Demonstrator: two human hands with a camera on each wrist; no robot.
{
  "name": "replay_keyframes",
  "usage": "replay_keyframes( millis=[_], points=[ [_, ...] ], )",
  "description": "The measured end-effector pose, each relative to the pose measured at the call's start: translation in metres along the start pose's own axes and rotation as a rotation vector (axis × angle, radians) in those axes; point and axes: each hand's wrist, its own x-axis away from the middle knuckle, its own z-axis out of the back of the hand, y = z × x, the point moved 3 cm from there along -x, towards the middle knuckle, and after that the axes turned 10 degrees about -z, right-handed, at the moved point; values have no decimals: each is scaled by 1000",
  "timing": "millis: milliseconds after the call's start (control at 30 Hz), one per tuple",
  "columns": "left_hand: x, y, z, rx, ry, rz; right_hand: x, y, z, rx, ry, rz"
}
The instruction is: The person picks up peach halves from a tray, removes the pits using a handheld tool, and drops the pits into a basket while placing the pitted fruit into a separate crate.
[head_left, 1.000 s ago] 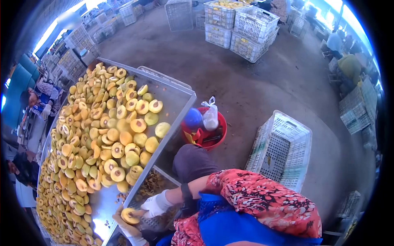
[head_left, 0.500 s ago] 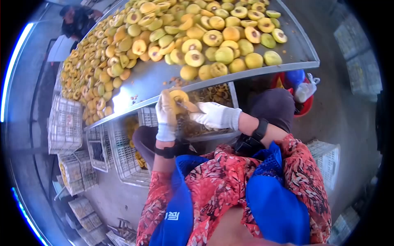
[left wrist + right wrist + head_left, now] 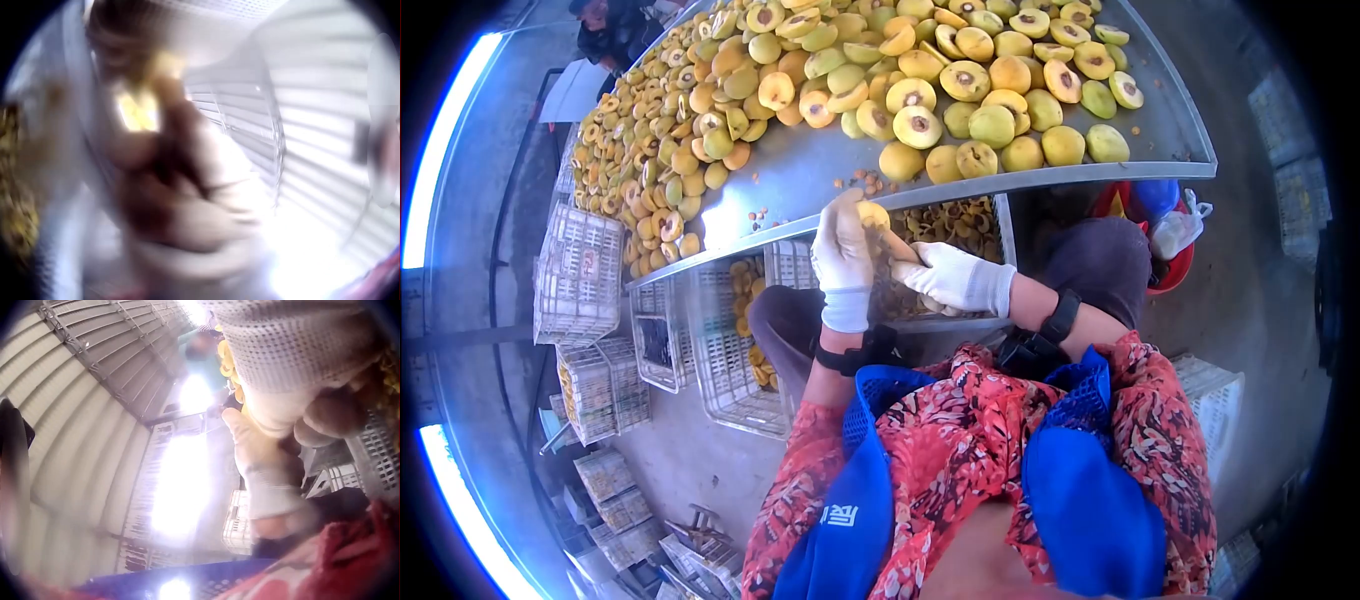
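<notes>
In the head view my white-gloved left hand (image 3: 842, 255) grips a yellow fruit half (image 3: 872, 214) just beyond the metal table's near edge. From the right, my gloved right hand (image 3: 955, 278) meets it with fingers bent and a bare fingertip at the fruit; whether a small tool is hidden there I cannot tell. The left wrist view is blurred: curled fingers of the left hand (image 3: 187, 206) lie around a bright yellow patch. In the right wrist view the right hand (image 3: 294, 362) overlaps the left hand (image 3: 265, 469). Many halved fruits (image 3: 918, 127) cover the table.
The metal table's raised rim (image 3: 990, 183) runs beyond both hands. Below it sits a crate of scraps (image 3: 1006, 240); white crates (image 3: 580, 270) stand at the left. A red tub (image 3: 1175, 268) with a bag is on the right. Another person (image 3: 612, 35) is at the far left.
The head view has swung from the floor on the right to the table and lap. Both hands stay together at the fruit, whose cut face shows less than half a second ago.
</notes>
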Motion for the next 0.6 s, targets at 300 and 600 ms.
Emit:
replay_keyframes(
  millis=[300, 600],
  points=[
    [9, -10, -12, -28, 142, -182, 6, -11, -3, -55, -29, 37],
    [3, -2, -6, -23, 35, -193, 3, -7, -2, 71, 75, 55]
  ],
)
